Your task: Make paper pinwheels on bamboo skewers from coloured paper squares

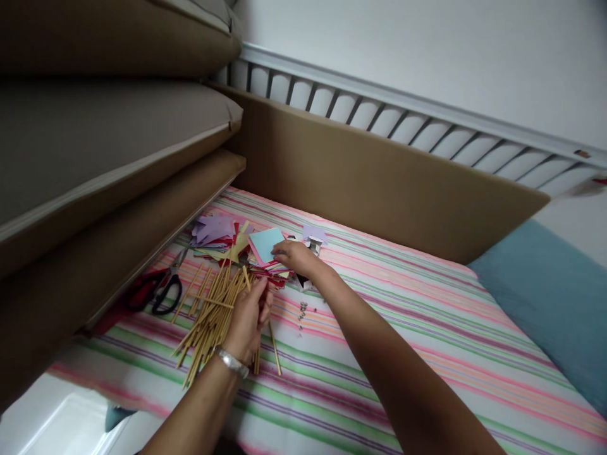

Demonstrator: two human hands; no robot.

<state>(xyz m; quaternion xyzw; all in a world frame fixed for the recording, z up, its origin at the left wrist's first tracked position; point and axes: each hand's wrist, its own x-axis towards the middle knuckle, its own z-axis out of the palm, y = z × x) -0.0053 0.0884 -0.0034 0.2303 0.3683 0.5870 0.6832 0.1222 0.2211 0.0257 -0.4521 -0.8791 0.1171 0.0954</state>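
Observation:
My left hand, with a silver bracelet at the wrist, rests on a pile of thin bamboo sticks and pinches one stick that pokes up between its fingers. My right hand reaches further out and lies on a stack of coloured paper squares, its fingertips at the edge of the light blue top sheet. Red and pink sheets show beneath that stack. A heap of purple paper pieces lies just beyond the sticks. All of it sits on a striped sheet.
Black and red scissors lie left of the sticks. Small metal bits sit near my right forearm. Stacked brown cushions overhang the left. A cardboard panel and white railing stand behind; a blue pillow lies right.

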